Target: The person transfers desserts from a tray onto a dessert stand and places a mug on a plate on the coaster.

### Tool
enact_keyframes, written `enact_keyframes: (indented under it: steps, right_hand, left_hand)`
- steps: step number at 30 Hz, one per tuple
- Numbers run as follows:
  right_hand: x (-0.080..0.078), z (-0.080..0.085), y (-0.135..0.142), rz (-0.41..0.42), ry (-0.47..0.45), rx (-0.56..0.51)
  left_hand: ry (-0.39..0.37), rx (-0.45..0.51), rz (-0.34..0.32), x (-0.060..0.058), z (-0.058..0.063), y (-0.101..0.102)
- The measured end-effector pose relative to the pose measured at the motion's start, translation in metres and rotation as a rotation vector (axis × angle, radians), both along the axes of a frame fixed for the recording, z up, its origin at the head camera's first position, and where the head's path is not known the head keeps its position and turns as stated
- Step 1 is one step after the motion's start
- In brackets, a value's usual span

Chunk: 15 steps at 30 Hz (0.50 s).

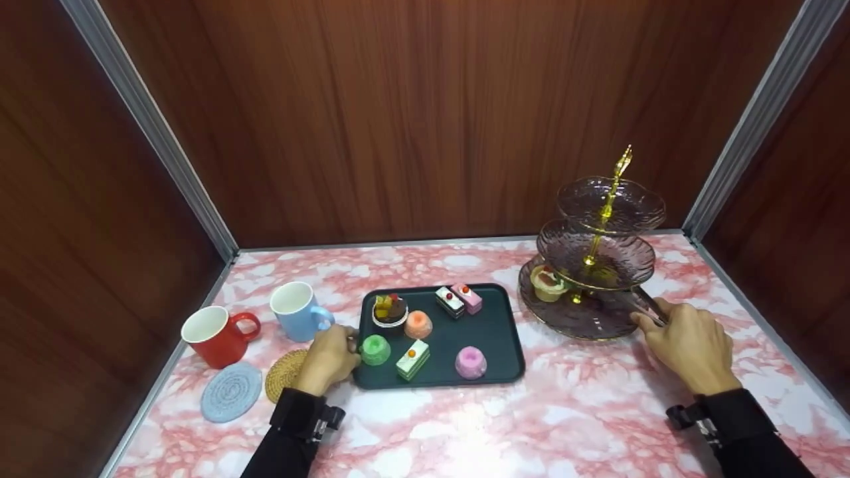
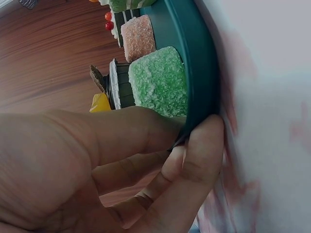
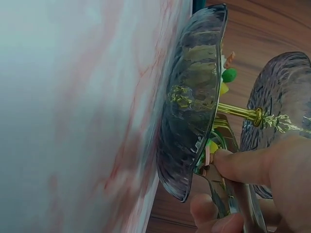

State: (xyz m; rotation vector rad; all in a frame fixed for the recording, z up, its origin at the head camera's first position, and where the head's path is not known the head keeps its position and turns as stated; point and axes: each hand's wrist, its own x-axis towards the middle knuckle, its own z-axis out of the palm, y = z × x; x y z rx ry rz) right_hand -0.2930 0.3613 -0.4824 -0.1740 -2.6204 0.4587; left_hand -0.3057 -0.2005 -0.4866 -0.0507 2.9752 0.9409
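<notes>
My left hand [image 1: 330,357] pinches the left rim of a dark green tray [image 1: 499,335], thumb on the inner side and fingers outside. Right by the thumb sits a green sugared cake [image 2: 159,80]. The tray also bears a fruit tart [image 1: 390,312], an orange cake [image 1: 418,325], a pink cake [image 1: 471,363] and small layered cake slices [image 1: 413,359]. My right hand [image 1: 694,345] holds metal tongs [image 3: 241,194], which reach in over the bottom plate of a three-tier stand [image 1: 591,322]. A cream tart [image 1: 548,284] rests on that plate's left side. The tongs' tips are partly hidden by the middle tier.
A red mug [image 1: 216,337] and a light blue mug [image 1: 297,311] stand at the left. Near them lie a grey-blue coaster [image 1: 231,392] and a tan woven coaster [image 1: 282,376]. Wood-grain walls [image 1: 425,119] enclose the marbled table [image 1: 458,431] at the back and sides.
</notes>
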Motion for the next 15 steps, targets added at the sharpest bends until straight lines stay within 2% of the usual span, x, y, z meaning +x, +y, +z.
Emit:
enact_keyframes:
  steps: [7,15]
  right_hand:
    - [-0.004,-0.0027,-0.0006,-0.011,0.012,-0.005]
    - [-0.0049,-0.0026,-0.0022,-0.015,-0.05,-0.028]
  left_hand:
    - [0.009,-0.027,-0.004,-0.0012,-0.0005,-0.0009]
    - [-0.004,-0.019,0.001,-0.0018,-0.0011,-0.0006]
